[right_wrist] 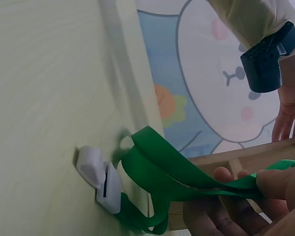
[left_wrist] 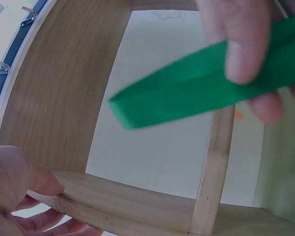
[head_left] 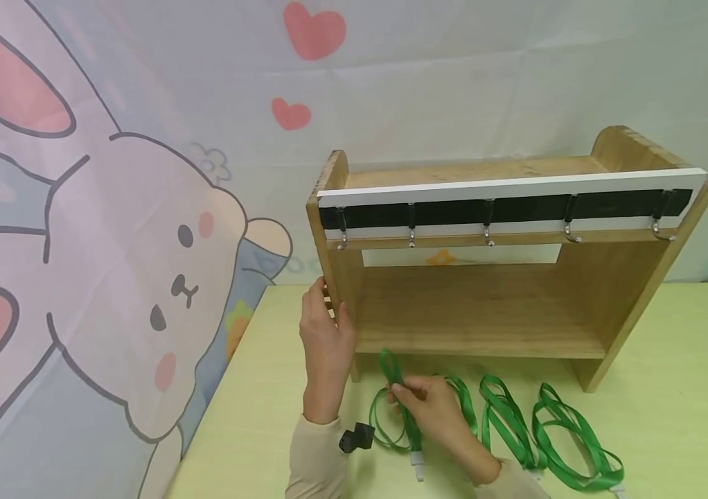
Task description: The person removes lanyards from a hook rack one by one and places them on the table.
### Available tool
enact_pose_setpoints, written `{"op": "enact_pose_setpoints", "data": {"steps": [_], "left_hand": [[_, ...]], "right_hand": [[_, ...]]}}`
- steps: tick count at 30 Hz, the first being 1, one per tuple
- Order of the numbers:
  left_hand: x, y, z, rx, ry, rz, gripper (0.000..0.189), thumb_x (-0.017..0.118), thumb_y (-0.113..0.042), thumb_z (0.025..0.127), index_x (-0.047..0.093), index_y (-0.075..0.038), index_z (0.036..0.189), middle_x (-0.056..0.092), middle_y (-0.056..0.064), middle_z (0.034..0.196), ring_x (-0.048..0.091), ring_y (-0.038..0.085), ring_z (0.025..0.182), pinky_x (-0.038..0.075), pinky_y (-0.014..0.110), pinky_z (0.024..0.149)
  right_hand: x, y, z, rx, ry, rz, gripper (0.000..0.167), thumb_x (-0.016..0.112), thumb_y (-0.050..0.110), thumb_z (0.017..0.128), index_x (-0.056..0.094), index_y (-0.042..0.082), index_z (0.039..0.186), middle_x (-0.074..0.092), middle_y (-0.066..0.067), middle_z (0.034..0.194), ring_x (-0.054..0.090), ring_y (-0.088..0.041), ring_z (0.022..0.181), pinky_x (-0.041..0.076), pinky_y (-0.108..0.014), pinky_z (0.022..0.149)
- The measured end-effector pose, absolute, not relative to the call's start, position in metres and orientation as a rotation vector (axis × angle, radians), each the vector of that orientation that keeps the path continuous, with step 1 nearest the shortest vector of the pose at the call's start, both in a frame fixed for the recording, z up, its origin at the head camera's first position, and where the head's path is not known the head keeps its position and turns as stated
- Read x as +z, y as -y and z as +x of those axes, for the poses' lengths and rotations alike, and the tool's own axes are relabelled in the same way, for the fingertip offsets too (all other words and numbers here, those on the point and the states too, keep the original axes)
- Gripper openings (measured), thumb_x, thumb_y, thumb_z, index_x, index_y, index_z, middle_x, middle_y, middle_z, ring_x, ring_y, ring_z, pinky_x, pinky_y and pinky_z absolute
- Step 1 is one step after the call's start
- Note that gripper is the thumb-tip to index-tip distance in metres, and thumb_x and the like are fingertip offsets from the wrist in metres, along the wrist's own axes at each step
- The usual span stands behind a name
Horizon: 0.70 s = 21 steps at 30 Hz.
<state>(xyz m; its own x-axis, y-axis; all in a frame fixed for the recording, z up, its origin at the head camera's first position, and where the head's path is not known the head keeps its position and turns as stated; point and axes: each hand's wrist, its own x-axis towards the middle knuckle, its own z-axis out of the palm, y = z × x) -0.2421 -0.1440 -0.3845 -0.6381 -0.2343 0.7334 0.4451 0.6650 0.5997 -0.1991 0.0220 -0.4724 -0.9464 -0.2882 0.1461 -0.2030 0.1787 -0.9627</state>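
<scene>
My right hand (head_left: 435, 410) pinches a green lanyard (head_left: 413, 431) between thumb and fingers, low in front of the wooden shelf (head_left: 479, 305). The strap's folded loop sticks up past the fingertips, and its white plastic clip (right_wrist: 108, 188) hangs at the lower end close to the tabletop. Around the front edge of the shelf's left side panel, my left hand (head_left: 325, 339) keeps a grip. In the left wrist view, the left thumb (left_wrist: 45, 183) lies on the panel's inner side, with the fingers outside. That view also shows the lanyard loop (left_wrist: 172, 91) in front of the shelf's opening.
Several metal hooks (head_left: 488, 232) line a black strip on a white board (head_left: 516, 181) across the shelf's upper front. Three more green lanyards lie on the pale table (head_left: 678, 360), including a looped lanyard (head_left: 581, 443) at right. A cartoon-print cloth (head_left: 454, 76) hangs behind.
</scene>
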Motion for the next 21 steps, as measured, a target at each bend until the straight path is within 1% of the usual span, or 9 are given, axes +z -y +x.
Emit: {"op": "enact_pose_setpoints", "data": {"steps": [2, 5, 7, 9, 10, 12, 14, 17, 21], "left_hand": [[-0.384, 0.144, -0.242, -1.013, 2.030, -0.161, 0.041, 0.063, 0.011, 0.090, 0.052, 0.010, 0.129, 0.059, 0.025, 0.110, 0.065, 0.037, 0.088, 0.060, 0.042, 0.064], [-0.383, 0.144, -0.241, -1.024, 2.038, -0.149, 0.040, 0.062, 0.011, 0.090, 0.052, 0.010, 0.129, 0.059, 0.025, 0.111, 0.065, 0.037, 0.089, 0.060, 0.042, 0.065], [-0.382, 0.144, -0.241, -1.036, 2.045, -0.144, 0.040, 0.062, 0.010, 0.091, 0.052, 0.010, 0.129, 0.059, 0.025, 0.111, 0.065, 0.038, 0.089, 0.060, 0.043, 0.065], [-0.382, 0.144, -0.241, -1.041, 2.050, -0.140, 0.039, 0.062, 0.010, 0.091, 0.052, 0.010, 0.129, 0.059, 0.025, 0.112, 0.065, 0.037, 0.090, 0.060, 0.042, 0.065], [-0.382, 0.144, -0.240, -1.041, 2.051, -0.141, 0.039, 0.061, 0.010, 0.091, 0.052, 0.010, 0.129, 0.059, 0.025, 0.112, 0.065, 0.037, 0.089, 0.060, 0.042, 0.065], [-0.382, 0.144, -0.240, -1.037, 2.052, -0.143, 0.039, 0.061, 0.010, 0.091, 0.052, 0.010, 0.129, 0.059, 0.026, 0.112, 0.065, 0.037, 0.089, 0.060, 0.042, 0.065], [-0.382, 0.144, -0.240, -1.033, 2.053, -0.144, 0.040, 0.062, 0.010, 0.091, 0.052, 0.010, 0.129, 0.059, 0.026, 0.111, 0.065, 0.038, 0.089, 0.060, 0.043, 0.065], [-0.382, 0.143, -0.240, -1.028, 2.050, -0.144, 0.040, 0.062, 0.010, 0.091, 0.052, 0.011, 0.130, 0.059, 0.026, 0.111, 0.065, 0.038, 0.089, 0.060, 0.043, 0.064], [-0.382, 0.143, -0.240, -1.022, 2.044, -0.144, 0.040, 0.062, 0.010, 0.090, 0.052, 0.011, 0.129, 0.059, 0.026, 0.110, 0.065, 0.038, 0.088, 0.060, 0.044, 0.064]], "right_hand": [[-0.474, -0.023, -0.199, -1.882, -2.375, -0.519, 0.020, 0.063, 0.012, 0.100, 0.074, -0.005, 0.099, 0.075, -0.011, 0.090, 0.072, -0.033, 0.083, 0.059, -0.040, 0.079], [-0.476, -0.024, -0.199, -1.832, -2.425, -0.552, 0.019, 0.063, 0.011, 0.099, 0.075, -0.003, 0.095, 0.075, -0.011, 0.090, 0.069, -0.028, 0.084, 0.057, -0.034, 0.073], [-0.477, -0.024, -0.199, -1.802, -2.453, -0.582, 0.018, 0.064, 0.010, 0.099, 0.075, -0.002, 0.091, 0.074, -0.012, 0.093, 0.064, -0.020, 0.080, 0.052, -0.026, 0.069], [-0.479, -0.023, -0.199, -1.769, -2.473, -0.604, 0.019, 0.064, 0.009, 0.098, 0.074, 0.000, 0.086, 0.073, -0.013, 0.090, 0.056, -0.011, 0.071, 0.044, -0.020, 0.060], [-0.480, -0.023, -0.200, -1.754, -2.481, -0.621, 0.020, 0.063, 0.008, 0.099, 0.074, 0.000, 0.084, 0.073, -0.014, 0.088, 0.052, -0.009, 0.066, 0.041, -0.018, 0.057], [-0.482, -0.023, -0.200, -1.747, -2.480, -0.640, 0.022, 0.063, 0.007, 0.099, 0.073, 0.000, 0.081, 0.071, -0.012, 0.078, 0.045, -0.005, 0.056, 0.035, -0.015, 0.050], [-0.484, -0.022, -0.201, -1.735, -2.487, -0.654, 0.023, 0.062, 0.007, 0.099, 0.072, 0.001, 0.078, 0.067, -0.007, 0.068, 0.043, -0.002, 0.049, 0.033, -0.014, 0.046], [-0.487, -0.022, -0.201, -1.719, -2.496, -0.662, 0.024, 0.062, 0.004, 0.098, 0.071, 0.001, 0.076, 0.062, -0.003, 0.058, 0.041, 0.000, 0.045, 0.032, -0.013, 0.043], [-0.492, -0.021, -0.199, -1.667, -2.535, -0.667, 0.025, 0.062, 0.000, 0.096, 0.070, 0.001, 0.073, 0.053, 0.003, 0.050, 0.037, 0.002, 0.041, 0.029, -0.012, 0.040]]}}
